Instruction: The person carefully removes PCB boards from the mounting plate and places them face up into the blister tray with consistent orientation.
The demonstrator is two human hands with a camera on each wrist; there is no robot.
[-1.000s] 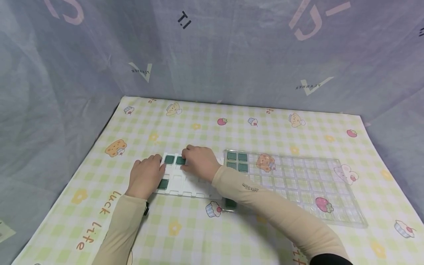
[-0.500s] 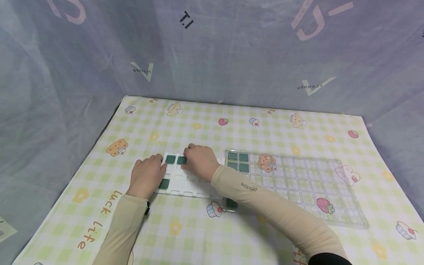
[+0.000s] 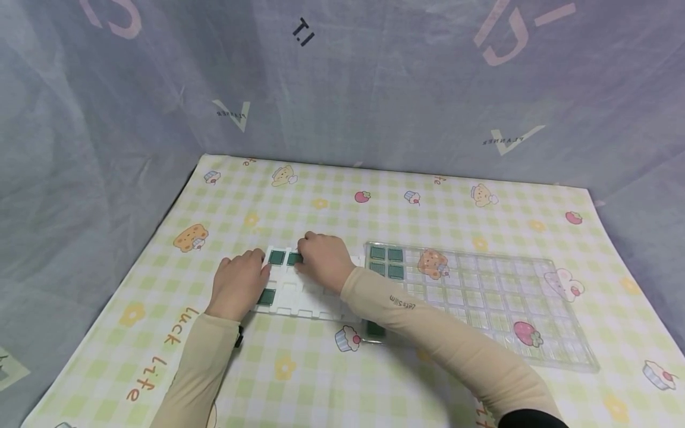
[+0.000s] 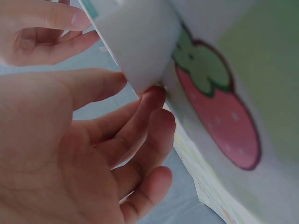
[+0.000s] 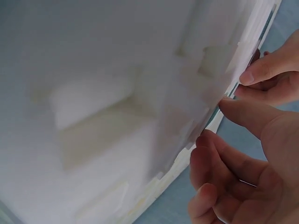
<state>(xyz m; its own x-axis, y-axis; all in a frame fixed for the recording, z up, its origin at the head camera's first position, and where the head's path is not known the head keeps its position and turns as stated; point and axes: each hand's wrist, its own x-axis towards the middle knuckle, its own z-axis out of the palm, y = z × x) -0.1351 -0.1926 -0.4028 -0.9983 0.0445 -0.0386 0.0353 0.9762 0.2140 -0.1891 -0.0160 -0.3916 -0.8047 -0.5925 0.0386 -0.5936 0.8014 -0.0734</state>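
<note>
A white tray (image 3: pixel 291 292) with square recesses lies left of centre on the table. In the left wrist view, my left hand (image 4: pixel 79 144) pinches the tray's edge between thumb and fingertips. My right hand (image 3: pixel 324 261) reaches over the tray's far side and pinches a small green chip (image 3: pixel 294 258) at the second recess; the fingers partly cover it. One green chip (image 3: pixel 276 257) sits in the far left recess, another (image 3: pixel 266 296) in the near left. In the right wrist view, the right hand's (image 5: pixel 247 163) thumb and index finger meet at a thin dark edge.
A long clear compartment tray (image 3: pixel 492 257) lies right of the white tray. Several green chips (image 3: pixel 395 254) occupy its left end, and one (image 3: pixel 376 329) sits in its near left corner. The right forearm (image 3: pixel 428 321) crosses over it. A grey curtain (image 3: pixel 342 89) stands behind the checked tablecloth (image 3: pixel 321 386).
Both hands keep nearly the same places on the white tray and chip. The whole head view has shifted slightly to the right.
</note>
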